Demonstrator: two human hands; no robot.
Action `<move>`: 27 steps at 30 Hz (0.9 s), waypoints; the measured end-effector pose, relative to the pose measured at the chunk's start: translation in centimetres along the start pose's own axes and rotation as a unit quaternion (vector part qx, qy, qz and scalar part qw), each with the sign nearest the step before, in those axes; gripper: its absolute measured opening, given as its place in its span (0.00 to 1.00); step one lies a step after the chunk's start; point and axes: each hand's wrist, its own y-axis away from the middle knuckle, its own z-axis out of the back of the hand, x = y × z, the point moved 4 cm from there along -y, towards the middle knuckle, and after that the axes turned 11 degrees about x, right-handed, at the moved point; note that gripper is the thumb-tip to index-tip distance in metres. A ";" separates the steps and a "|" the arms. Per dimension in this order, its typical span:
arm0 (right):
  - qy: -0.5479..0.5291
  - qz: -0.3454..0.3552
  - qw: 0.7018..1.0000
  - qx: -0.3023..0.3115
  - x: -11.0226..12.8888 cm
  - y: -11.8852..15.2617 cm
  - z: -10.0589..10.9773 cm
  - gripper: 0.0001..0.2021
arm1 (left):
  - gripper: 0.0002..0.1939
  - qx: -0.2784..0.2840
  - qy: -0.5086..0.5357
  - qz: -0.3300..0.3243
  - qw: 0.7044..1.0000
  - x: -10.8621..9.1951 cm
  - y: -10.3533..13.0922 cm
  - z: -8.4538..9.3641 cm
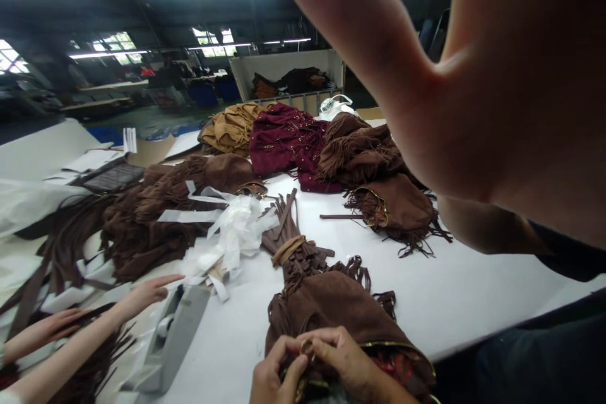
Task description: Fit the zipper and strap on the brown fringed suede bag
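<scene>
A brown fringed suede bag (331,303) lies before me at the table's front edge, its gold zipper open on a red patterned lining (398,363). My left hand (277,372) and my right hand (345,360) are closed together over its near side. Between their fingertips is a small gold-coloured ring (307,348); fingers cover part of it. Just beyond the bag, a bundle of brown strips (296,255) is bound with a tan band (288,250).
Someone else's large blurred hand (511,113) fills the upper right, close to the camera. A co-worker's hands (146,297) reach in at left, beside a grey tape dispenser (177,334). White paper strips (237,227), brown bags (398,202) and a burgundy bag (288,139) lie farther back.
</scene>
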 end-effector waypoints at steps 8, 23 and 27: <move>0.274 0.086 0.955 -0.070 3.6 1.0 -0.9 0.15 | 0.15 0.014 0.004 0.023 1.000 -1.1 -0.1 0.7; 0.550 0.167 0.817 0.051 4.4 2.0 -2.3 0.10 | 0.14 0.077 0.137 0.149 0.976 -0.1 0.1 0.6; 0.543 0.172 0.821 0.037 3.7 2.0 -2.2 0.12 | 0.17 0.099 0.149 0.157 0.971 -0.1 0.1 0.7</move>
